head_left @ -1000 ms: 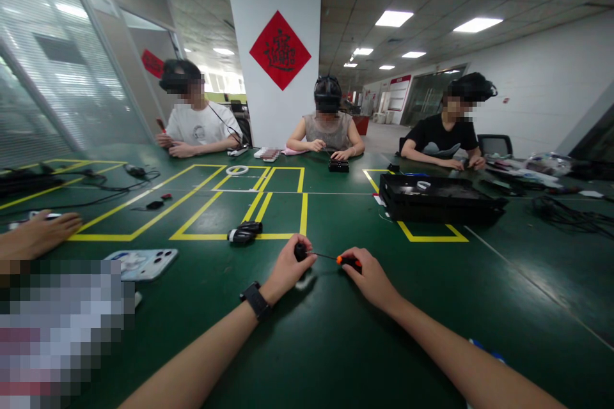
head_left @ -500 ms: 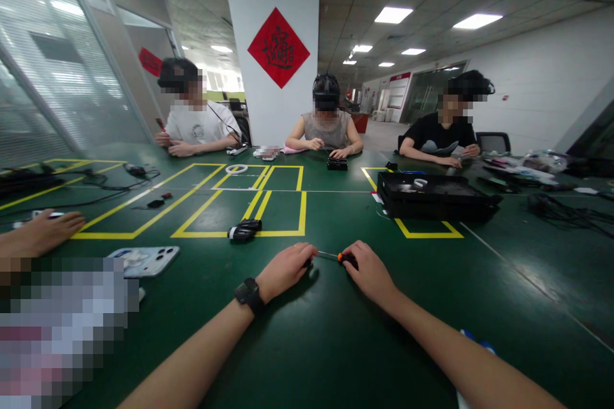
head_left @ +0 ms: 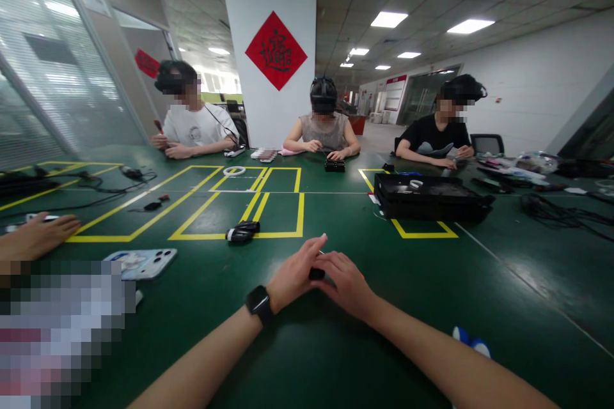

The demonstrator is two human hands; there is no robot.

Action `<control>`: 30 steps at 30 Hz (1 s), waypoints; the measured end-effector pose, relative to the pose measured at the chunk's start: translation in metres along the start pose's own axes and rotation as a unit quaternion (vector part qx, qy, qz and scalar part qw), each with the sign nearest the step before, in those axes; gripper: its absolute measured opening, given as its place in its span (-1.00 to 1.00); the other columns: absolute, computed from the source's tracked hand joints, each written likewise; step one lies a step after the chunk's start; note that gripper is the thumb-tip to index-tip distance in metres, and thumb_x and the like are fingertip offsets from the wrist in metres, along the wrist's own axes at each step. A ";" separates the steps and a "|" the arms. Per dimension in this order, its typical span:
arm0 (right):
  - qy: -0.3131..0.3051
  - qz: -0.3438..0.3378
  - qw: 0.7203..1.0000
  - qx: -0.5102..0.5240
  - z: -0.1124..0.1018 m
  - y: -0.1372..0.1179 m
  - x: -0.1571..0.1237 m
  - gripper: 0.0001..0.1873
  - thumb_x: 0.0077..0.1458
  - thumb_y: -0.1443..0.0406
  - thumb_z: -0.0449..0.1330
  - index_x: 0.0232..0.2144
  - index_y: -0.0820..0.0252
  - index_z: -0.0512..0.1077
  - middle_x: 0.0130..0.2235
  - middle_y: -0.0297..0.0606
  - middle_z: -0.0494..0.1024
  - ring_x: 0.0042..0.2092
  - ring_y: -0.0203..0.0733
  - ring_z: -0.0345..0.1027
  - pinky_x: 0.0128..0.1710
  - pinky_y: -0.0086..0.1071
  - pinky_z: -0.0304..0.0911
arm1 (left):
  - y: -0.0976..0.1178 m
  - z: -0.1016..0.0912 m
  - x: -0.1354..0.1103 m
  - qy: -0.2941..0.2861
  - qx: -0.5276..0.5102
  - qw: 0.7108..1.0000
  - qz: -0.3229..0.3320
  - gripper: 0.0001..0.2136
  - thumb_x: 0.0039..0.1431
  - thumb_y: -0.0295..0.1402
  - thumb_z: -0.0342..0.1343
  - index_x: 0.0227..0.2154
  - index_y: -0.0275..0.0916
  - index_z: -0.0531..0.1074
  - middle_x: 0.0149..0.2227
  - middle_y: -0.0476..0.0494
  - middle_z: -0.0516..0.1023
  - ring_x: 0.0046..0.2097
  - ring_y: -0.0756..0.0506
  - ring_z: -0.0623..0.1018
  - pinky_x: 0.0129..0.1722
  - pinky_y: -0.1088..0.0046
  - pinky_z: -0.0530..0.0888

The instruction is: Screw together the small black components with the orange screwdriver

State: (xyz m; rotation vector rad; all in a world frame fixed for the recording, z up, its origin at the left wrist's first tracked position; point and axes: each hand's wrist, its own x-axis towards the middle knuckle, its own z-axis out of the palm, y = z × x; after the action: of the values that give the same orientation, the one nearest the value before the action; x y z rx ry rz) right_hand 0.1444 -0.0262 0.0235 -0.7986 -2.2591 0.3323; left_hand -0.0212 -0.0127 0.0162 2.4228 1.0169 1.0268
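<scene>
Just in front of me, my left hand, with a black watch on its wrist, meets my right hand over the green table. A small black object shows between them, held by the fingers and thumbs of both hands; its kind cannot be made out. The left index finger points up and away. Past the right hand's knuckles peeks a bit of orange from the screwdriver; the rest of it is mostly hidden, so whether it is held or lies on the table is unclear.
A black cable bundle lies ahead, with a phone to the left. Ahead right stands a large black tray. Blue-and-white items sit beside my right forearm. A neighbour's hand rests at left; several people sit opposite.
My hands have come together. The right one has moved left from the screwdriver's handle to the black object at my left hand. The left index finger has lifted. The view has shifted slightly.
</scene>
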 end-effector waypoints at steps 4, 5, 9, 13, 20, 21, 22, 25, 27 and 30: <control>0.187 0.176 0.965 0.058 -0.015 0.033 -0.003 -0.71 0.12 0.15 0.01 -0.16 0.18 0.28 -0.21 -0.18 0.42 -0.21 -0.18 0.31 -0.21 -0.31 0.24 | -0.015 -0.015 0.000 0.042 0.050 0.996 -0.060 -0.12 -0.35 -0.26 0.33 0.12 -0.14 0.05 0.00 -0.24 0.26 -0.01 -0.23 0.35 -0.01 0.17 0.29; 0.211 0.224 0.950 0.055 -0.021 0.046 -0.005 -0.69 0.11 0.13 -0.01 -0.18 0.20 0.27 -0.23 -0.18 0.43 -0.25 -0.19 0.32 -0.26 -0.33 0.25 | -0.022 -0.020 -0.001 0.020 0.056 0.995 -0.077 -0.19 -0.39 -0.20 0.33 0.05 -0.17 0.18 -0.10 -0.21 0.33 -0.09 -0.22 0.39 -0.08 0.20 0.33; 0.167 0.341 0.925 0.012 -0.041 0.093 -0.012 -0.65 0.03 0.04 0.02 -0.36 0.22 0.33 -0.43 -0.26 0.44 -0.43 -0.21 0.31 -0.45 -0.36 0.22 | -0.047 -0.029 -0.007 -0.037 0.030 0.990 -0.134 -0.47 -0.37 -0.10 0.29 -0.27 -0.25 0.41 -0.32 -0.11 0.41 -0.31 -0.11 0.42 -0.33 0.40 0.37; 0.129 0.357 0.925 -0.025 -0.045 0.112 -0.015 -0.64 -0.06 0.01 0.09 -0.51 0.20 0.37 -0.48 -0.29 0.43 -0.42 -0.19 0.30 -0.44 -0.38 0.16 | -0.053 -0.028 -0.007 -0.047 0.001 0.985 -0.164 -0.68 -0.15 -0.10 0.17 -0.43 -0.27 0.45 -0.44 -0.08 0.45 -0.40 -0.05 0.40 -0.42 0.49 0.31; 0.117 0.406 0.904 -0.069 -0.039 0.114 -0.009 -0.50 0.13 0.02 -0.23 -0.33 0.20 0.37 -0.31 -0.21 0.45 -0.28 -0.17 0.32 -0.34 -0.37 0.17 | -0.052 -0.027 -0.001 -0.074 0.003 0.979 -0.190 -0.77 -0.03 -0.19 0.09 -0.45 -0.28 0.46 -0.48 -0.06 0.50 -0.44 -0.03 0.42 -0.45 0.52 0.26; 0.111 0.410 0.902 -0.076 -0.039 0.114 -0.005 -0.52 0.13 0.02 -0.21 -0.27 0.20 0.36 -0.26 -0.19 0.44 -0.24 -0.16 0.32 -0.32 -0.36 0.17 | -0.053 -0.026 -0.002 -0.071 0.004 0.979 -0.192 -0.77 -0.03 -0.19 0.10 -0.45 -0.28 0.46 -0.49 -0.06 0.49 -0.44 -0.02 0.42 -0.46 0.52 0.26; 0.103 0.412 0.902 -0.083 -0.039 0.113 -0.001 -0.53 0.12 0.02 -0.17 -0.21 0.19 0.34 -0.21 -0.17 0.42 -0.20 -0.14 0.31 -0.30 -0.36 0.17 | -0.054 -0.025 -0.003 -0.066 0.008 0.979 -0.194 -0.77 -0.04 -0.19 0.10 -0.45 -0.27 0.45 -0.48 -0.06 0.49 -0.44 -0.02 0.42 -0.46 0.52 0.25; 0.069 0.405 0.906 -0.101 -0.041 0.110 0.012 -0.49 0.03 -0.04 -0.04 -0.07 0.13 0.27 -0.06 -0.13 0.33 -0.09 -0.08 0.26 -0.25 -0.32 0.18 | -0.056 -0.020 -0.009 -0.012 0.035 0.976 -0.212 -0.75 -0.07 -0.17 0.13 -0.43 -0.27 0.42 -0.49 -0.04 0.46 -0.45 -0.02 0.40 -0.48 0.53 0.23; 0.048 0.398 0.909 -0.115 -0.043 0.107 0.020 -0.45 -0.01 -0.07 0.00 -0.04 0.08 0.25 -0.01 -0.13 0.28 -0.05 -0.03 0.23 -0.24 -0.29 0.18 | -0.056 -0.017 -0.013 0.015 0.066 0.971 -0.228 -0.74 -0.07 -0.14 0.12 -0.45 -0.27 0.41 -0.51 -0.03 0.44 -0.46 -0.02 0.38 -0.48 0.53 0.21; 0.023 0.395 0.909 -0.131 -0.046 0.103 0.026 -0.42 -0.03 -0.08 0.02 -0.04 0.11 0.24 0.01 -0.07 0.25 -0.06 0.01 0.23 -0.24 -0.25 0.19 | -0.053 -0.016 -0.018 0.034 0.111 0.966 -0.229 -0.73 -0.04 -0.11 0.10 -0.50 -0.26 0.39 -0.51 -0.04 0.41 -0.44 -0.03 0.37 -0.46 0.52 0.21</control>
State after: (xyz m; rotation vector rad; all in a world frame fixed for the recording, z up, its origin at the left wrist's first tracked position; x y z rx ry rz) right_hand 0.2080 0.0704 0.0249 -1.8386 -1.8540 0.3664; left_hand -0.0677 0.0116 -0.0098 2.1597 1.6950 0.8700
